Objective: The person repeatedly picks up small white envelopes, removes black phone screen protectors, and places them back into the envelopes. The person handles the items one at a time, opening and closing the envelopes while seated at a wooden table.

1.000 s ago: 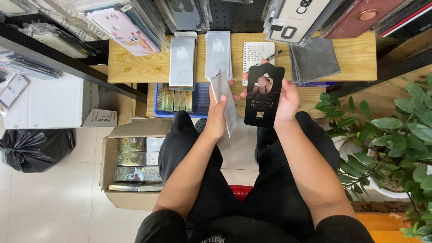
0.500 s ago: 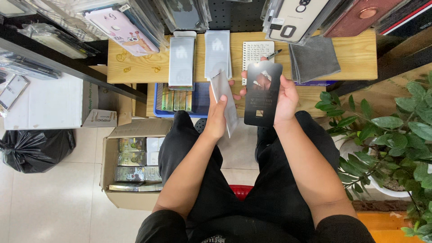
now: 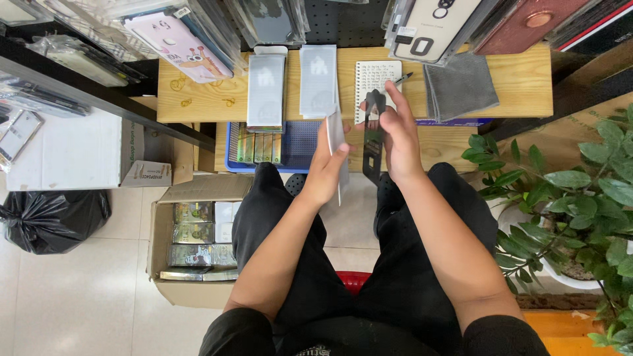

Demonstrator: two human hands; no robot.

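I sit on a red stool facing a low wooden bench [image 3: 198, 99]. My left hand [image 3: 328, 168] holds a thin white-grey packet [image 3: 336, 138] upright, edge toward me. My right hand [image 3: 395, 135] grips a flat black card package [image 3: 373, 135], turned almost edge-on so it looks narrow. The two hands are close together above my knees, just in front of the bench. Two grey flat packets [image 3: 266, 89] lie on the bench beyond my left hand, and a spiral notepad [image 3: 377, 76] with a pen lies behind my right hand.
A grey cloth [image 3: 460, 86] lies on the bench's right part. A blue basket [image 3: 293, 142] with small boxes sits under it. An open cardboard box [image 3: 191, 240] of packets stands at my left, a black bag [image 3: 53, 217] further left, a potted plant [image 3: 573, 204] on the right. Phone cases hang above.
My right hand has turned the black package from facing me to nearly edge-on. The left hand and its packet have stayed about where they were.
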